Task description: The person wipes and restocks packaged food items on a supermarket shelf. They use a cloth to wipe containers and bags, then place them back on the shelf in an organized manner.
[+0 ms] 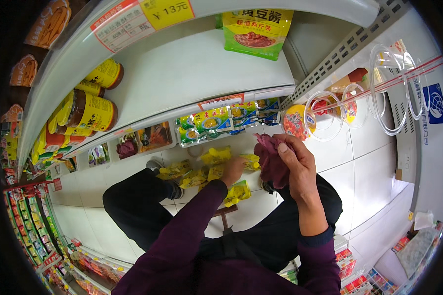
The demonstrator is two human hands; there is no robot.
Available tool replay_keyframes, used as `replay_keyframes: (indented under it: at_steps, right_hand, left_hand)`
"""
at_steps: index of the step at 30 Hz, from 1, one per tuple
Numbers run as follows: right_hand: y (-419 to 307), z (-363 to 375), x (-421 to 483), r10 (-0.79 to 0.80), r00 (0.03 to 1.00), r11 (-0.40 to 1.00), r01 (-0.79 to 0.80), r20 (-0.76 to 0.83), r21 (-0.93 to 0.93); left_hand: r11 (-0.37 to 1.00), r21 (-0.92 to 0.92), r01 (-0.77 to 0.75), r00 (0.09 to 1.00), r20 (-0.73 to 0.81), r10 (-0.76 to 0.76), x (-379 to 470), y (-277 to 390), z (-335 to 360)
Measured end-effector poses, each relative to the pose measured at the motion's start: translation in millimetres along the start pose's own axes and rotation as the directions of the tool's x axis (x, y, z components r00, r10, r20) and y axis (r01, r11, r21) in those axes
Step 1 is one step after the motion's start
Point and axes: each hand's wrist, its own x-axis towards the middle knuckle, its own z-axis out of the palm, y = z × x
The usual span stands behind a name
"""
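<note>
My right hand [302, 167] grips a crumpled maroon cloth [271, 162], held up in front of the lower shelf with the thumb across its top. My left hand [234, 171] reaches down among several yellow pouches [192, 178] that lie on the tiled floor between my feet. Its fingers are partly hidden, so whether it grips a pouch cannot be made out. One yellow-green pouch [239, 191] lies just below that hand, and another pouch [250, 161] shows between the hand and the cloth.
A white shelf [192, 70] bears brown jars with yellow labels [96, 112] and a yellow-green sauce pouch [258, 33]. Green and blue packets [210, 120] sit below. Clear plastic rings [326, 114] project at right. A small brown-framed stool [225, 214] shows between my legs.
</note>
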Motion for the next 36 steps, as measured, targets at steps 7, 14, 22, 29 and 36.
replay_keyframes:
  at_steps: [7, 14, 22, 29, 36]
  right_hand:
    - [-10.1, 11.8, -7.7, 0.010, 0.998, 0.998, -0.014, 0.065, 0.067]
    - [4.7, 5.5, -10.0, -0.210, 0.977, 0.977, 0.210, -0.047, 0.016]
    - [-4.0, 3.8, -8.5, -0.078, 0.996, 0.980, 0.069, 0.045, 0.185]
    - [2.3, 3.2, 0.6, -0.113, 0.989, 0.991, 0.106, 0.090, 0.082]
    - [-6.9, 14.0, 0.6, -0.040, 0.986, 0.994, 0.024, 0.159, 0.103]
  left_hand:
    - [1.000, -0.001, -0.024, 0.997, 0.073, 0.024, -0.7, 109.5, -75.3]
    - [0.942, -0.318, -0.111, 0.954, -0.301, 0.011, 33.8, 255.1, -244.1]
    - [0.835, -0.432, -0.342, 0.830, -0.555, 0.054, 193.5, 334.6, -309.8]
    - [0.927, -0.232, -0.296, 0.797, -0.595, 0.105, 235.9, 332.7, -314.1]
    - [0.963, -0.214, -0.167, 0.914, -0.399, 0.070, 213.1, 309.0, -329.4]
